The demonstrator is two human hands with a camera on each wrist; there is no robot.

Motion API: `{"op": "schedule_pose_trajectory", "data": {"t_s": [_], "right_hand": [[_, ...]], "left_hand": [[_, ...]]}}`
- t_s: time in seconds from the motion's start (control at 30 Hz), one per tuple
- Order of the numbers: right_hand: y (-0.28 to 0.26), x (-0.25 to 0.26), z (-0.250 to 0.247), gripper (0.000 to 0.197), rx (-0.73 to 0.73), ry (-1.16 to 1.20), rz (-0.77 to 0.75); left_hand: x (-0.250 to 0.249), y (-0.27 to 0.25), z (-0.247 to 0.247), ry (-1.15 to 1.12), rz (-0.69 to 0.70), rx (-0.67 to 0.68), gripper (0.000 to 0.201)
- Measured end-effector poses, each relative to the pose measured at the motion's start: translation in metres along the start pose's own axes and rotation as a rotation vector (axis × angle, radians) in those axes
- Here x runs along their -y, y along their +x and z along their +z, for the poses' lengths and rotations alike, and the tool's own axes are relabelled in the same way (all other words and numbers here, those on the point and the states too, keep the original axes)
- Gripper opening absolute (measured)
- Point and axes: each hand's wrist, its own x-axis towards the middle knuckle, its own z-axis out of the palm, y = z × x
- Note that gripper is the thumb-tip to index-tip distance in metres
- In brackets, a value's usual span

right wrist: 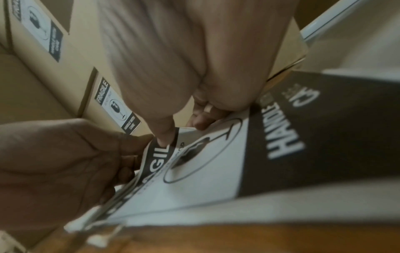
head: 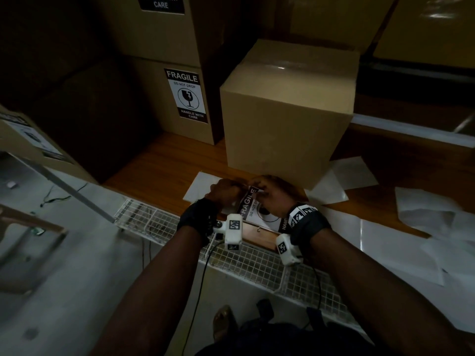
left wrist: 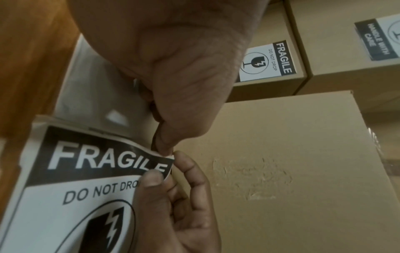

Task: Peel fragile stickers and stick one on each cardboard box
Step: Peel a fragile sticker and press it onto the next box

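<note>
Hands meet at fragile sticker (left wrist: 65, 179) corner: left hand (head: 223, 189) pinching, right hand (head: 273, 196) fingers apparently pinching too.

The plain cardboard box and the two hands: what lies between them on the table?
Nothing but the white backing sheet on the wooden table; the head view shows it. The plain cardboard box stands directly behind the hands.

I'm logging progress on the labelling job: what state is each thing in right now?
Left hand: pinching the sticker's top corner.
Right hand: pinching the same corner.
Sticker: on its backing, corner curled up, not yet peeled.
Plain box: taped shut, no sticker showing.
Lower stacked box: labelled.
Upper stacked box: labelled.
Left box: labelled.
Backing sheets: blank, scattered on the floor.
</note>
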Motion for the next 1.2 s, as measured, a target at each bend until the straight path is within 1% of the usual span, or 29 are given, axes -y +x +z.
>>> {"op": "schedule_pose_trajectory", "data": {"t_s": [0.1, 0.13, 0.17, 0.2, 0.23, 0.27, 0.37, 0.43, 0.53, 0.67, 0.7, 0.73, 0.77, 0.8, 0.83, 0.87, 0.97, 1.0, 1.1, 1.13, 1.2], "right_hand": [[-0.004, 0.001, -0.003, 0.027, -0.002, 0.059, 0.035], [-0.003, -0.002, -0.003, 0.027, -0.005, 0.102, 0.039], [-0.003, -0.003, -0.003, 0.027, -0.01, 0.132, 0.041], [-0.003, -0.002, -0.001, 0.027, -0.029, 0.146, 0.037], [-0.004, 0.0, -0.001, 0.027, -0.032, 0.157, 0.038], [-0.004, -0.001, 0.0, 0.027, -0.028, 0.171, 0.044], [-0.004, -0.001, 0.002, 0.025, -0.028, 0.222, 0.056], [-0.004, -0.002, 0.004, 0.025, -0.024, 0.242, 0.073], [-0.003, -0.001, 0.004, 0.024, -0.023, 0.251, 0.08], [-0.002, -0.002, 0.004, 0.021, -0.04, 0.228, 0.076], [-0.003, -0.001, 0.005, 0.019, -0.043, 0.22, 0.077], [-0.002, 0.0, 0.005, 0.017, -0.04, 0.221, 0.082], [-0.002, 0.0, 0.005, 0.016, -0.037, 0.227, 0.085], [-0.002, 0.0, 0.005, 0.014, -0.034, 0.224, 0.086], [-0.003, 0.001, 0.004, 0.014, -0.033, 0.204, 0.084], [-0.003, 0.002, 0.003, 0.013, -0.032, 0.17, 0.083], [-0.002, 0.002, 0.0, 0.01, -0.036, 0.136, 0.091], [-0.003, 0.005, -0.001, 0.01, -0.03, 0.117, 0.097], [-0.004, 0.006, -0.006, 0.011, -0.013, 0.022, 0.086], [-0.005, 0.006, -0.008, 0.01, -0.008, -0.023, 0.079], [-0.006, 0.005, -0.009, 0.008, -0.006, -0.073, 0.06]], "left_hand": [[0.0, -0.003, -0.001, -0.039, -0.025, -0.034, 0.05], [-0.002, -0.005, -0.001, -0.048, -0.02, -0.033, 0.048], [-0.004, -0.007, -0.002, -0.058, -0.004, -0.017, 0.039], [-0.006, -0.01, -0.002, -0.065, 0.015, 0.009, 0.025], [-0.008, -0.011, -0.002, -0.074, 0.035, 0.043, 0.015], [-0.009, -0.012, -0.003, -0.083, 0.042, 0.062, 0.013], [-0.012, -0.016, -0.005, -0.067, 0.053, 0.057, 0.015], [-0.011, -0.017, -0.005, -0.059, 0.066, 0.079, 0.019], [-0.013, -0.018, -0.004, -0.041, 0.083, 0.071, 0.017], [-0.013, -0.017, -0.002, -0.07, 0.037, 0.046, 0.017], [-0.011, -0.016, -0.002, -0.071, 0.021, 0.041, 0.023], [-0.006, -0.01, -0.001, -0.074, -0.007, 0.021, 0.037], [0.006, 0.006, 0.0, -0.081, -0.037, -0.009, 0.057], [0.022, 0.026, 0.001, -0.088, -0.062, -0.033, 0.072], [0.032, 0.038, 0.003, -0.089, -0.066, -0.043, 0.078], [0.038, 0.048, 0.004, -0.095, -0.057, -0.038, 0.079], [0.017, 0.02, 0.001, -0.075, -0.035, -0.034, 0.07], [0.012, 0.013, 0.0, -0.069, -0.018, -0.021, 0.06], [-0.005, -0.008, -0.001, -0.026, 0.035, 0.037, 0.021], [-0.008, -0.012, -0.001, -0.009, 0.055, 0.039, 0.013], [-0.009, -0.016, -0.001, 0.009, 0.076, 0.029, 0.01]]}}
